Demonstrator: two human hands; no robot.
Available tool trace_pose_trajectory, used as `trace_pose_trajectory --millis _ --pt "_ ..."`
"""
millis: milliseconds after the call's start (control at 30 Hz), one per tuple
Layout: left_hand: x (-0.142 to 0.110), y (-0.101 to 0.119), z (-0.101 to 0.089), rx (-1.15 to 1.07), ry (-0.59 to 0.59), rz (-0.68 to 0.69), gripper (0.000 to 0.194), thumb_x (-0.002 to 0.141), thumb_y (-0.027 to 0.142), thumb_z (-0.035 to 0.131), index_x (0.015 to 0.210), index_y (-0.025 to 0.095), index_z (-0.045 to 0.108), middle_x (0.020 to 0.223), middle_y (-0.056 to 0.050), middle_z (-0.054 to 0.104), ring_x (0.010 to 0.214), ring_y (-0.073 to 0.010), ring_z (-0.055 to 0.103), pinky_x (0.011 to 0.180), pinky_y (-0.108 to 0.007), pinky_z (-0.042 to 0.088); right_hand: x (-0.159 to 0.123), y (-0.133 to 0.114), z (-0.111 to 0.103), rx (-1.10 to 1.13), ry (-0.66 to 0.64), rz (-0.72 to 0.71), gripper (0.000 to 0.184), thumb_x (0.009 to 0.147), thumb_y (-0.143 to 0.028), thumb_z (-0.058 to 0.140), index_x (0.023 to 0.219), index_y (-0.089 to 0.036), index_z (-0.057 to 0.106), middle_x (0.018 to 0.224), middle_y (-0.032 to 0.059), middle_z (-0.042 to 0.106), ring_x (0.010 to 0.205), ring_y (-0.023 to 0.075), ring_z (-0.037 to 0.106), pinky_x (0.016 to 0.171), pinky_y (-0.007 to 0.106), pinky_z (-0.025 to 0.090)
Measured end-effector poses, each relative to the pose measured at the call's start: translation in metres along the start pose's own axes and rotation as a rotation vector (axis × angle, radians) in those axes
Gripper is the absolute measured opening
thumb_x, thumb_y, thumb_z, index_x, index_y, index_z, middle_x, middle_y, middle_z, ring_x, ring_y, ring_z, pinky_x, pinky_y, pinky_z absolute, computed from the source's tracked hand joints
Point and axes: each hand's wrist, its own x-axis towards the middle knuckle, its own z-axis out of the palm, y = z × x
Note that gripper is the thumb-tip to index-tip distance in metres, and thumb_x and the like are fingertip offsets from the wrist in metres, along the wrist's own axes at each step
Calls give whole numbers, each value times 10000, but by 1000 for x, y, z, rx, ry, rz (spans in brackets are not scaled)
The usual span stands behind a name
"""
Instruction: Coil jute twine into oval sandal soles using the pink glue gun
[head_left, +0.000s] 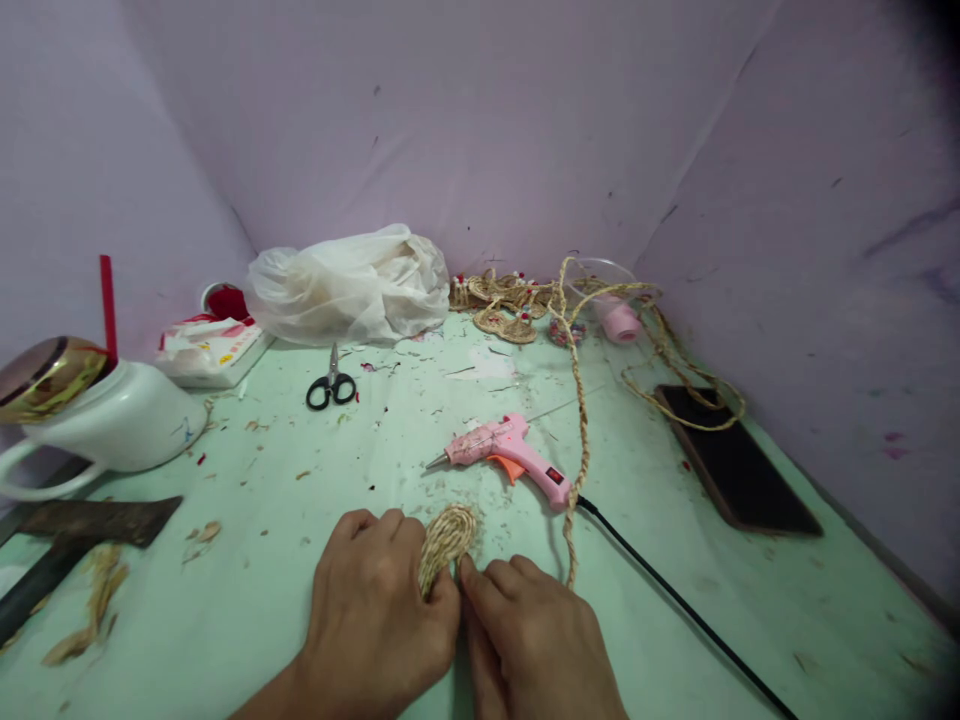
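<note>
My left hand [375,610] and my right hand [536,640] meet at the near edge of the table, both pinching a small coiled piece of braided straw rope [448,538]. The coil stands up between my thumbs, its rounded top free. A long tail of the same braided rope [579,430] runs from beside my right hand toward the back of the table. A pink hot glue gun [510,455] lies just beyond the coil, nozzle pointing left, its black cord [675,600] trailing to the right.
Black-handled scissors [331,385], a crumpled plastic bag [349,285], finished straw pieces [506,300], a pink cup [621,320] and a dark phone [739,460] lie further back. A white kettle [112,415], a packet [210,350] and a rusty hatchet [82,530] sit left. Purple walls enclose the table.
</note>
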Motion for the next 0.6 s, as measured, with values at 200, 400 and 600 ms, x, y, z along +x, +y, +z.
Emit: trace_pose_trajectory --millis 200,400,600 --pt "-2 -1 0 -49 43 30 154 728 161 459 583 211 481 545 -17 522 552 -204 504 654 -392 428 0 -3 3 -65 27 -25 333 683 -163 539 967 -137 710 672 28 652 619 184 560 533 307 336" --pt "-3 2 1 -52 68 34 166 726 158 472 567 205 487 532 -21 513 546 -198 497 666 -397 450 2 -3 4 -85 46 -79 312 609 -140 557 877 -136 715 669 37 673 602 188 567 534 310 337" --pt "-4 2 1 -56 69 28 164 722 160 474 566 202 502 536 -26 517 554 -203 506 656 -397 453 1 -1 8 -92 79 -98 341 638 -145 544 931 -125 718 673 36 670 602 188 566 538 313 345"
